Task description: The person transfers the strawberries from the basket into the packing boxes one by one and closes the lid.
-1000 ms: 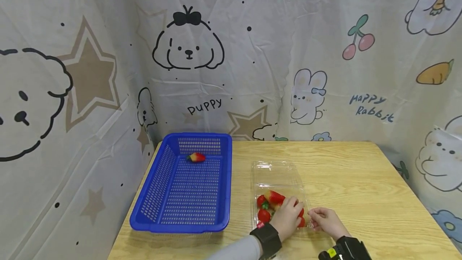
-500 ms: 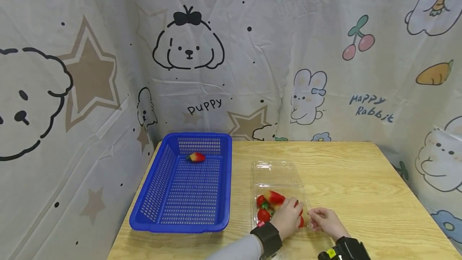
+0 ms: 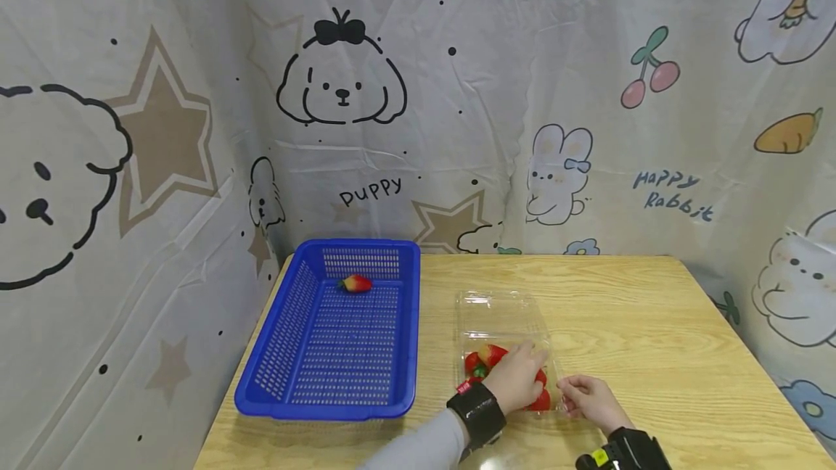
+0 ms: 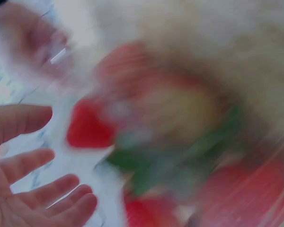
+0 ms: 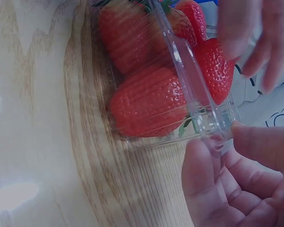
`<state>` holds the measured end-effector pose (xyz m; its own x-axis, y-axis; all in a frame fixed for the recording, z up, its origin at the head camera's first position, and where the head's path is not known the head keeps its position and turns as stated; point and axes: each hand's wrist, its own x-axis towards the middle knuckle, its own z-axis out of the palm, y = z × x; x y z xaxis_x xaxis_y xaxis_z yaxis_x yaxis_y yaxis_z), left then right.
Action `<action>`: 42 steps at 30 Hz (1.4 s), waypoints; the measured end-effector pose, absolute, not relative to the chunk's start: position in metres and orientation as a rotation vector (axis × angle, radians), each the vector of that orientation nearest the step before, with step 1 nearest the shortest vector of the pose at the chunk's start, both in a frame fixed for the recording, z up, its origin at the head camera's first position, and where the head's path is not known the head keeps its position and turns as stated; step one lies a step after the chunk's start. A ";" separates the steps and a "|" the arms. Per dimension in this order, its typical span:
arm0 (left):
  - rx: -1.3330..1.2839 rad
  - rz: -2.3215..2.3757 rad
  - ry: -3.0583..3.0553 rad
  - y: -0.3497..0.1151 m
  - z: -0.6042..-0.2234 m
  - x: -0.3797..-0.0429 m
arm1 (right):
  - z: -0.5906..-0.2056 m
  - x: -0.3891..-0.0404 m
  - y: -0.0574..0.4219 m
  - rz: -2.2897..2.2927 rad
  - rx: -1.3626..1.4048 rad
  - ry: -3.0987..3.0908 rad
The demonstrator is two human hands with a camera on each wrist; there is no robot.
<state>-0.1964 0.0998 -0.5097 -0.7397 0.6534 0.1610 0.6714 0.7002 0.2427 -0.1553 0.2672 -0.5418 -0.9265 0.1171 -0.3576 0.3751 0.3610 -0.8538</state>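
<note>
A clear plastic clamshell box (image 3: pixel 503 314) lies with its lid laid back, several red strawberries (image 3: pixel 539 400) in its near half. Over those berries is my left hand (image 3: pixel 514 380), covering some of them. In the left wrist view, the fingers (image 4: pixel 61 187) are spread and relaxed with nothing between them, beside blurred strawberries (image 4: pixel 92 125). My right hand (image 3: pixel 593 401) pinches the box's near right corner between thumb and finger. Close up, the right wrist view shows that plastic rim (image 5: pixel 208 120) between the fingertips and a large strawberry (image 5: pixel 149 101) behind the clear wall.
To the left stands a blue perforated basket (image 3: pixel 326 412) with one red and yellow strawberry (image 3: pixel 356 283) at its far end. Both rest on a wooden table (image 3: pixel 627 318). A cartoon-printed curtain (image 3: pixel 418 93) hangs around the back and sides.
My left hand has shifted slightly up and to the left over the berries, uncovering more of those at the box's right side. The right hand keeps its pinch on the corner.
</note>
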 end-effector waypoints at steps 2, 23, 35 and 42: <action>-1.094 -0.500 -2.859 0.094 -0.492 -0.204 | -0.541 -0.155 0.267 -1.599 0.433 2.388; -0.520 -0.725 -2.784 -0.062 -0.386 -0.324 | -0.540 -0.156 0.265 -1.571 0.462 2.397; -0.175 -0.680 -2.784 -0.130 -0.481 -0.360 | -0.538 -0.156 0.266 -1.557 0.498 2.383; -0.030 -0.614 -3.012 -0.146 -0.525 -0.354 | -0.538 -0.156 0.265 -1.561 0.512 2.378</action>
<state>-0.3542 -0.1461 -0.5253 -0.9975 0.0057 0.0705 0.0329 0.9200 0.3905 -0.1557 0.2654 -0.5377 -0.9068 0.1531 -0.3927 0.4212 0.3641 -0.8307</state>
